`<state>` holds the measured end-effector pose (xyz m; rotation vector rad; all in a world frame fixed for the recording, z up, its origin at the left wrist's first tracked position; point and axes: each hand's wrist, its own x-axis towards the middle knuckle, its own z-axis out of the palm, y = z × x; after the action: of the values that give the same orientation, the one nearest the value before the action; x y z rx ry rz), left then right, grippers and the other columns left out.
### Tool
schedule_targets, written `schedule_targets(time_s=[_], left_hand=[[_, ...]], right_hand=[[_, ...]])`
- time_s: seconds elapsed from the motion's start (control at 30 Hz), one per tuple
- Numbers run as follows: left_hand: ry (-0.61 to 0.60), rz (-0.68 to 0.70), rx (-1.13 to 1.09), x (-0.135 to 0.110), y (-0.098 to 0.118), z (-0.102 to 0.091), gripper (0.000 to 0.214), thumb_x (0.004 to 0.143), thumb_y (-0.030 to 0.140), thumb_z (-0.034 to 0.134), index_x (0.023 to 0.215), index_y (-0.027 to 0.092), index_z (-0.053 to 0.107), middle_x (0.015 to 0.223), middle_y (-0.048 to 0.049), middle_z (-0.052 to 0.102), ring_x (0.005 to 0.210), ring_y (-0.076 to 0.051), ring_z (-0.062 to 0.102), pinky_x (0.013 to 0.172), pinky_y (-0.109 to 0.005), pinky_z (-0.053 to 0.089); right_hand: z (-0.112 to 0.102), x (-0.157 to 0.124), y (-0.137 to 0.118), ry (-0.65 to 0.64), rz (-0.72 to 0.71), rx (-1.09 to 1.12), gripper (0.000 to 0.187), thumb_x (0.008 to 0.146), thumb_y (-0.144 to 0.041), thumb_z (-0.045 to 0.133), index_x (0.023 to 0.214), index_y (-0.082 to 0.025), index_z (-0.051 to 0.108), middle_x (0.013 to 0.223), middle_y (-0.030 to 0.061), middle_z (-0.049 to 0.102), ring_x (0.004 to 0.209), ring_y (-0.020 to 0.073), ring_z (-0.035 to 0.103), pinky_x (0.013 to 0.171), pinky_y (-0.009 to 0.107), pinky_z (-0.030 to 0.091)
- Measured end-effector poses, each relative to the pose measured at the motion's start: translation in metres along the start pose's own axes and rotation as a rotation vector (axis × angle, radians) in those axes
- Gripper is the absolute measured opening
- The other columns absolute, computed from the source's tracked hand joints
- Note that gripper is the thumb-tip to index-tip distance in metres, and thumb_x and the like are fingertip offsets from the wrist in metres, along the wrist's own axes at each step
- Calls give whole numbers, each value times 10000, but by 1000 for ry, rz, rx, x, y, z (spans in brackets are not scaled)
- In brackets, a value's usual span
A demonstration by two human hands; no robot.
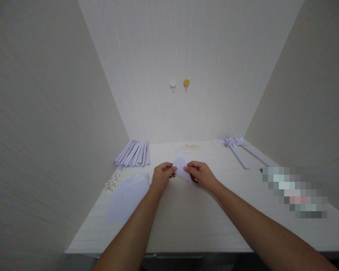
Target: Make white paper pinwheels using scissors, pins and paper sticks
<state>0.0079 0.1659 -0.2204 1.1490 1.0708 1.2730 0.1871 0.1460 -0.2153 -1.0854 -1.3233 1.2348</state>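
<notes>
Both hands pinch a small piece of white paper (181, 163) above the middle of the table. The paper comes to a point at the top and looks folded. My left hand (163, 175) grips its left edge, thumb on the near face. On the opposite edge my right hand (200, 172) holds it the same way. A small dark thing, partly hidden, shows under the right hand; I cannot make out what it is. Left of my left forearm lies a stack of white paper sheets (128, 196).
Rolled white paper tubes (132, 153) lie at the back left, with small white pieces (112, 183) below them. At the back right are paper pinwheels (234, 141) on tube sticks. A blurred-out object (293, 194) lies at the right. Walls enclose the white table (197, 222).
</notes>
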Motion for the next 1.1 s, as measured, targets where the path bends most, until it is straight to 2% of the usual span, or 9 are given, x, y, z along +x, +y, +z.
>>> schedule_targets(time_s=[0.27,0.57,0.7,0.83,0.93,1.1], left_hand=[[12,8,5,0,0,0,212,551,327,838,636,176,716,493,4,633,478,-132,584,513,-238,431],[17,42,-7,1,0,-2,263,562,362,854,675,176,707,508,19,613,490,-121,558,521,-237,418],[8,65,-31,-1,2,-2,338,596,376,846,833,188,695,579,29,640,534,-121,576,544,-231,430],[-60,79,-52,-5,5,1,501,598,351,843,1026,218,619,669,19,698,577,-143,622,563,-240,444],[-117,106,-60,-8,5,4,566,573,295,838,1064,241,562,698,31,701,575,-142,631,595,-253,468],[-169,166,-3,-8,2,6,369,592,275,794,917,214,630,746,8,689,594,-142,631,636,-281,506]], right_hand=[[-2,1,0,40,-12,6,268,680,-450,787,682,-206,676,501,-40,589,452,118,502,477,258,410],[-3,1,1,19,15,14,246,639,-370,807,567,-191,654,511,-20,617,438,104,514,453,240,387],[-1,2,1,24,43,41,262,616,-385,835,594,-188,664,527,-12,636,435,108,530,444,239,394],[-4,3,0,85,44,94,311,641,-457,837,663,-191,677,566,-14,657,449,108,543,446,234,407],[-5,3,-1,120,53,128,330,649,-477,847,694,-187,696,562,-18,650,450,103,537,458,233,432],[-2,3,0,124,79,176,325,655,-456,860,678,-173,701,557,-12,645,439,96,530,450,225,436]])
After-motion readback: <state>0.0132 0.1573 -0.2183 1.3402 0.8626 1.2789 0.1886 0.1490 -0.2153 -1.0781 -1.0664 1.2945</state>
